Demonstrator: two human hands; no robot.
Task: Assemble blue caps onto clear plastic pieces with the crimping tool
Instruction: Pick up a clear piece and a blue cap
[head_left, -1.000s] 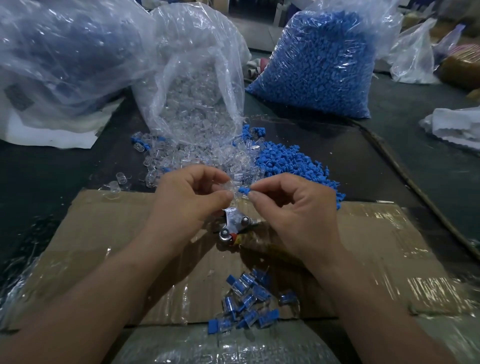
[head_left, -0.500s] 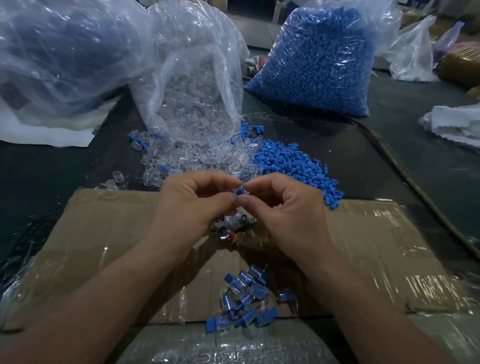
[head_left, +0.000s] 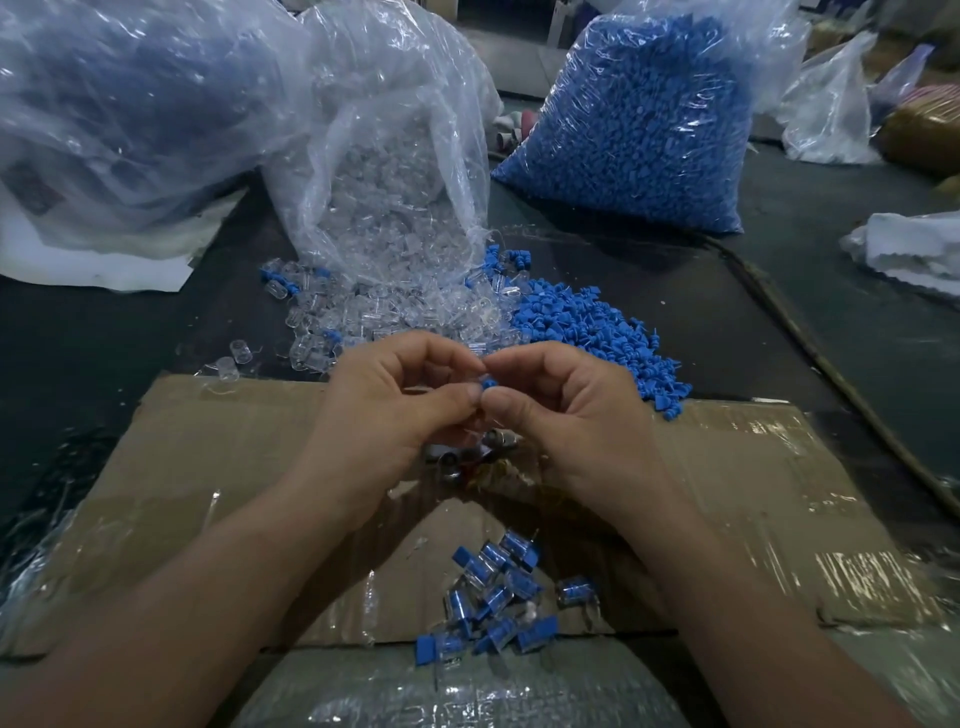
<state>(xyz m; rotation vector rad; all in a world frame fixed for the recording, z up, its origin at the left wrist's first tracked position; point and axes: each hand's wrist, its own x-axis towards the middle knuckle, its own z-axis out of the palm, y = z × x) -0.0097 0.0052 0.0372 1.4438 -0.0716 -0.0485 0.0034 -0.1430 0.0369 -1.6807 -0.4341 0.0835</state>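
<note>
My left hand (head_left: 387, 410) and my right hand (head_left: 571, 415) meet fingertip to fingertip above the cardboard. Between them sits a small blue cap (head_left: 489, 384), pinched by my right thumb and fingers. My left fingers pinch a clear plastic piece against it, mostly hidden. Below the hands lies the metal crimping tool (head_left: 467, 457), partly covered. Loose blue caps (head_left: 587, 325) and clear pieces (head_left: 374, 322) are heaped just beyond the hands. Several finished blue-and-clear pieces (head_left: 498, 597) lie on the cardboard near me.
A taped cardboard sheet (head_left: 218, 467) covers the dark table. At the back stand an open bag of clear pieces (head_left: 384, 171), a bag of blue caps (head_left: 639, 119) and a large bag at the left (head_left: 119, 114). White cloth (head_left: 914, 249) lies far right.
Both hands have closed together, bringing the blue cap against the clear piece. They now cover more of the crimping tool beneath them.
</note>
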